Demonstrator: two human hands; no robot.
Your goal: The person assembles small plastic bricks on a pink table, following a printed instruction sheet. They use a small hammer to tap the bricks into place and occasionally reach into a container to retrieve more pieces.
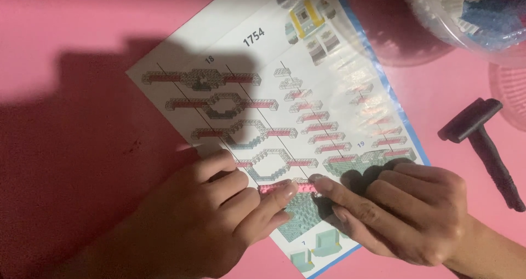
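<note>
Both hands are down on the instruction sheet [307, 93], which lies at a slant on a pink tabletop [66, 38]. The left hand [213, 213] and right hand [400, 213] meet at a short pink brick strip [285, 188], each pinching 1 end of it between fingertips, so the fingers are curled in rather than spread. The strip sits flat just above the lower part of the sheet, right over a printed step drawing of a grey-green build. The rest of the sheet shows rows of pink and white brick diagrams.

Off to the right, well apart from the hands, a black hammer-shaped tool [482, 147] lies on the tabletop. In the top right corner there's a clear plastic tub [438, 27] holding white and light blue pieces, and beside it the edge of a round pinkish lid [512, 95] or dish, hard to tell which. Big shadow falls over the left half of the scene.
</note>
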